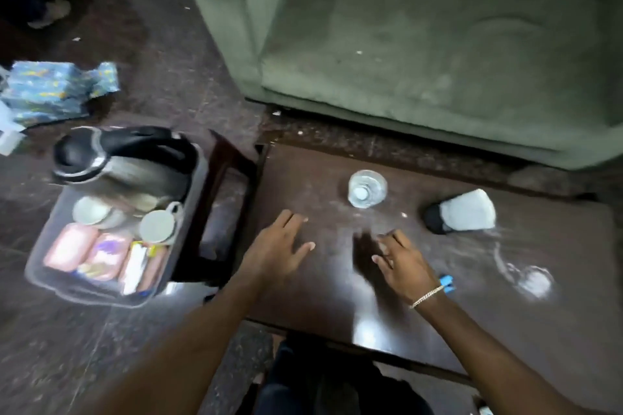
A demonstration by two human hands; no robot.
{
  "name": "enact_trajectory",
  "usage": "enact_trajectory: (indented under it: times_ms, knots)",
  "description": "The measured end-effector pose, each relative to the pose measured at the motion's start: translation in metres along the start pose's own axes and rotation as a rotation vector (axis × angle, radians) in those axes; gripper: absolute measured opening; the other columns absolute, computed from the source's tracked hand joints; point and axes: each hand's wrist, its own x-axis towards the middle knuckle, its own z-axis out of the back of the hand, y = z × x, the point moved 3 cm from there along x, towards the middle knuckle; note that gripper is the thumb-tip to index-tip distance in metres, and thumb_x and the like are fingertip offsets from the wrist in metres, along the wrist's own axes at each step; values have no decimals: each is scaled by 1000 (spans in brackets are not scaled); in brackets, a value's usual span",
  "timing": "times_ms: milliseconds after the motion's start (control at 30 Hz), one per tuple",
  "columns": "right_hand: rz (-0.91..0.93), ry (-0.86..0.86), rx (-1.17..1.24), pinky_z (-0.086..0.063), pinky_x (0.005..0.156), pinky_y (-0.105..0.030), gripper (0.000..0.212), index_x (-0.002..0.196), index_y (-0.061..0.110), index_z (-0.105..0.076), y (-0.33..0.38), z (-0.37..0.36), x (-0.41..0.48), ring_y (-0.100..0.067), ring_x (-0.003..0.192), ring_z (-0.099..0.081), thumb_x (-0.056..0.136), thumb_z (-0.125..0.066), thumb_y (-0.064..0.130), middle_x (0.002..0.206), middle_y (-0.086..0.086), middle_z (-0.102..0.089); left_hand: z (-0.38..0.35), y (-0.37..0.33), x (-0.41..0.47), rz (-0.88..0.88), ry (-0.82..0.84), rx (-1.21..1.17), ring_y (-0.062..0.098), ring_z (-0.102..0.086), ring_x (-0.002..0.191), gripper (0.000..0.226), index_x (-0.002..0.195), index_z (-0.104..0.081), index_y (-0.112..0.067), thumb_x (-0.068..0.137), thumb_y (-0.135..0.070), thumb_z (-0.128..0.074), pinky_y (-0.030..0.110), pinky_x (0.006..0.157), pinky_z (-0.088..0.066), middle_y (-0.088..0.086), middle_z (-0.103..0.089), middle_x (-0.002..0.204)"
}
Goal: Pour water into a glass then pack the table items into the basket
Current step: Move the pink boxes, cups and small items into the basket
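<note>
Both hands are hovering over the dark wooden table (pixel 455 296), and neither one is holding anything. The left hand (pixel 279 246) is spreading flat with its fingers apart, palm down, near the table's left edge. The right hand (pixel 403 263) is hanging loosely open with its fingers slightly curled, and a chain bracelet (pixel 426 296) is sitting on its wrist.

Just beyond the 2 hands, roughly between them and a little farther out, a clear glass (pixel 367 193) is standing upright on the table. Farther out and to the right of the right hand, a whitish container with a black cap (pixel 462 215) is lying on its side. A small blue item (pixel 447 283) is peeking out just beside the right wrist; what it is cannot be told.

Well to the left of the left hand, off the table, a clear plastic basket (pixel 43 274) is resting at floor level. It is holding a steel kettle with a black handle (pixel 124 162), 2 pale cups (pixel 158 226), and several pink packets (pixel 101 256) packed side by side.
</note>
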Motion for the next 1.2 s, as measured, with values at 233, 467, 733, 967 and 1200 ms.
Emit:
enact_trajectory:
  times_ms: [233,467,733,967,1200]
  knots:
    - [-280,-29,-14,-55,87,-42,43,123,6,-67,-127,38,-61,-39,98,-64,81,-59,4,114,-13,-58,-136,-126,46,-105,236,17,34,-67,97,49,130,-54,-19,90,-44,-67,47,88,-55,1,-51,128]
    - [-289,182,-23,-52,99,-45,65,139,20,-60,-185,11,-84,-39,116,-53,74,-66,18,138,-17,-45,-223,-182,36,-81,387,33,41,-63,108,50,131,-50,-18,90,-42,-68,53,92,-52,6,-47,133]
    - [-271,72,9,-56,86,-39,57,125,13,-66,-208,-1,-64,-40,96,-64,70,-74,0,124,-17,-52,-252,-200,47,-89,353,58,41,-66,94,39,124,-53,-17,92,-35,-68,51,82,-54,7,-49,126]
    - [-267,76,25,-55,91,-35,51,123,16,-67,-193,4,-55,-35,104,-66,75,-74,-1,126,-11,-53,-229,-186,49,-121,317,46,40,-65,90,27,119,-58,-14,95,-28,-59,52,79,-54,8,-53,120]
    - [-145,96,18,-46,78,-26,40,120,16,-65,-114,-1,-28,-30,89,-65,82,-77,14,113,-6,-53,-149,-136,35,-121,236,91,36,-65,95,27,121,-59,-18,99,-32,-56,48,75,-53,4,-53,119]
